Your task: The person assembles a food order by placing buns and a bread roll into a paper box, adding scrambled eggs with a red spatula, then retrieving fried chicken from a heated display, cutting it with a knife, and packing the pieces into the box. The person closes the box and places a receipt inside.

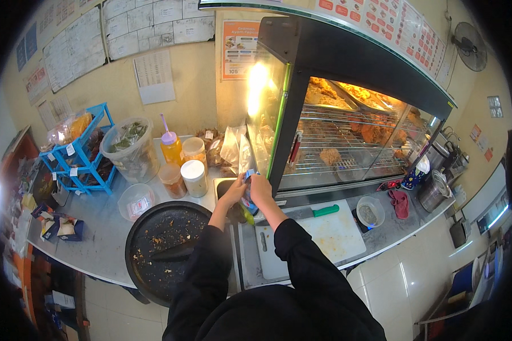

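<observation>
Head view: a small blue packet point(247, 199) is over the table point(104, 219), at 3 o'clock from the left hand point(232, 194), 9 o'clock from the right point(261, 190), about equally near; both pinch it; its long axis seems to run 12-to-6; which end leads, I cannot tell.

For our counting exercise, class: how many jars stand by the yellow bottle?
3: the white-lidded jar at front right, the brownish jar to its left, and the orange-brown jar behind. Others may be hidden behind these.
</observation>
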The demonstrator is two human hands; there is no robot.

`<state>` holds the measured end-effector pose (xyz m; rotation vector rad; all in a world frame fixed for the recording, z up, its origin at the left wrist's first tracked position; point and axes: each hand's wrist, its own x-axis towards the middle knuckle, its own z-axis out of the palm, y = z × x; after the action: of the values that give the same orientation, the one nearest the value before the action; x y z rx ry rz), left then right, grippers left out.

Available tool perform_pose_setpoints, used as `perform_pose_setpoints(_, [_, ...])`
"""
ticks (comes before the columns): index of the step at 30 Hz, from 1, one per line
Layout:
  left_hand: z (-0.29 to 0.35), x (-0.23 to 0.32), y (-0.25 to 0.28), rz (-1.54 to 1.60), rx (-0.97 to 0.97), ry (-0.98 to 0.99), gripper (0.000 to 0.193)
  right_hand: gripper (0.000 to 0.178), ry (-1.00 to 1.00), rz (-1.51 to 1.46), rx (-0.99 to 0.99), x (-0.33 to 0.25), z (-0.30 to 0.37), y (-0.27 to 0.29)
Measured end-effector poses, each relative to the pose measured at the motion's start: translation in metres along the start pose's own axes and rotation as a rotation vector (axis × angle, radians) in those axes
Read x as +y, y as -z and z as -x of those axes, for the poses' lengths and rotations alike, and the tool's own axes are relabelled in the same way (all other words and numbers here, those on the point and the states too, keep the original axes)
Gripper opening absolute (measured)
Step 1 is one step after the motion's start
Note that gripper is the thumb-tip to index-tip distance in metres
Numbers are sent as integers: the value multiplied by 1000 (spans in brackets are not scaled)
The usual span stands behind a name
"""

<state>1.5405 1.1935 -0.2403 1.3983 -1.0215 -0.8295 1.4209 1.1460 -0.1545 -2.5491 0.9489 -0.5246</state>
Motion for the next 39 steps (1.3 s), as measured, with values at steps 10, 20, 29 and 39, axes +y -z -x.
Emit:
perform_pose_setpoints(10, [14, 29, -19, 87, 105, 14, 54, 25, 42, -48, 133, -9, 8, 29])
perform_pose_setpoints(20, [1, 16, -29, 34, 162, -54, 48, 19, 194, 28, 114, -1, 1, 36])
perform_pose_setpoints(29, [11, 22, -18, 52, 145, 10, 38, 20, 554, 442, -146, 27, -12, 18])
perform_pose_setpoints(39, [3, 26, -6, 90, -34, 86, 46, 9, 631, 585, -413, 30, -43, 23])
